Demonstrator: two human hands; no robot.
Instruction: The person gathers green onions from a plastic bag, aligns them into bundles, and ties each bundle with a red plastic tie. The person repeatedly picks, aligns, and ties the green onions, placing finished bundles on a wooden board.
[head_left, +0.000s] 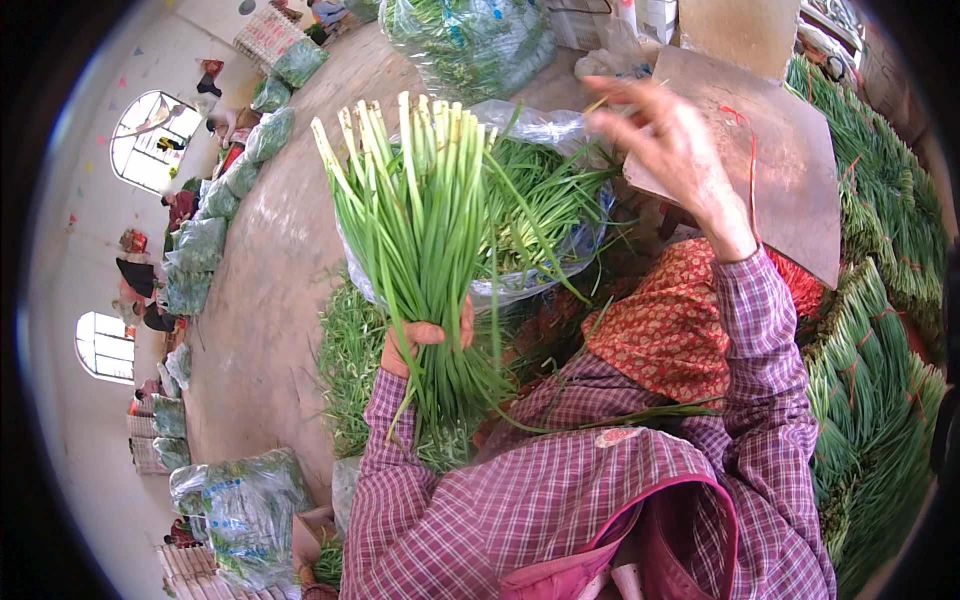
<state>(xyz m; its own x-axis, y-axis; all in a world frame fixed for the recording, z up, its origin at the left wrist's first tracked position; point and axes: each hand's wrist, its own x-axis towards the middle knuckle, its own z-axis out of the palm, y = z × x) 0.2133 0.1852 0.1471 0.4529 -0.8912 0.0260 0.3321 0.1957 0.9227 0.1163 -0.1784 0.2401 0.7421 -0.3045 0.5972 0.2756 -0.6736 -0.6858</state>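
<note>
A loose bunch of green garlic chives (427, 217), its pale cut ends pointing up, is gripped around its leafy lower part by my left hand (424, 334). My right hand (667, 142) is raised near the corner of a brown board (757, 142), blurred, with its fingers spread; a thin yellowish strand shows at the fingertips, and I cannot tell whether they pinch it. Behind the bunch, a basin lined with clear plastic (495, 289) holds more loose greens (540, 202). A red tie (752, 172) lies across the board.
Tied chive bundles (862, 375) are stacked along the right. Trimmed leaves (349, 352) heap on the floor at the left of the basin. A large plastic bag of greens (472, 45) stands beyond it. Other people and bagged greens (199, 244) line the far wall.
</note>
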